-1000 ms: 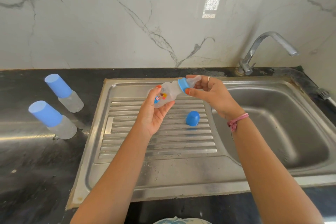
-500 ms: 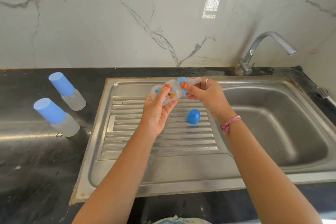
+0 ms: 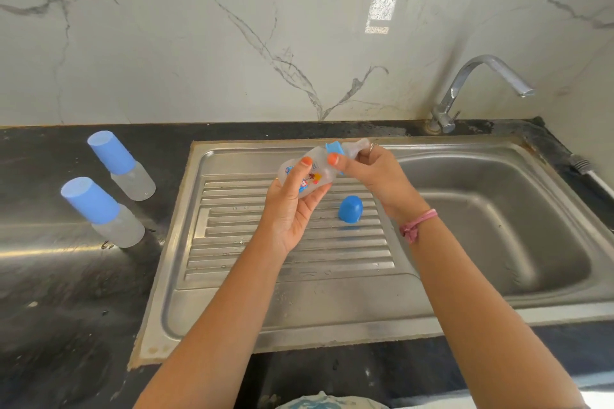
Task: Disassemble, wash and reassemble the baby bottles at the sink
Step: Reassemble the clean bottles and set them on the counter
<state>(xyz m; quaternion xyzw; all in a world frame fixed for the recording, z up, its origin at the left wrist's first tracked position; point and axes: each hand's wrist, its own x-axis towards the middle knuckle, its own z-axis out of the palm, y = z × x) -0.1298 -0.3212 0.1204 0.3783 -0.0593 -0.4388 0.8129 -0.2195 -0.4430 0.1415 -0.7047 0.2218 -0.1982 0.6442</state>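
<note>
Head view: over the sink's drainboard (image 3: 292,262) the bottle (image 3: 307,176) lies nearly level, long axis running left to right, teat end rightward. Left hand (image 3: 292,206) has its fingers clamped round the body; right hand (image 3: 375,173) pinches the blue collar (image 3: 333,148), best placed to unscrew it. The blue cap (image 3: 350,207) sits below.

Blue caps (image 3: 107,151), clear bottle (image 3: 307,176) with colourful print, black counter (image 3: 50,292), grey-veined white marble wall (image 3: 232,26).

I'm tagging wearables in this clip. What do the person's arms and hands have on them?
Both forearms are bare, no sleeves. The right hand has a pink band at the wrist and a thin ring. The left hand and right both show orange nail polish.
</note>
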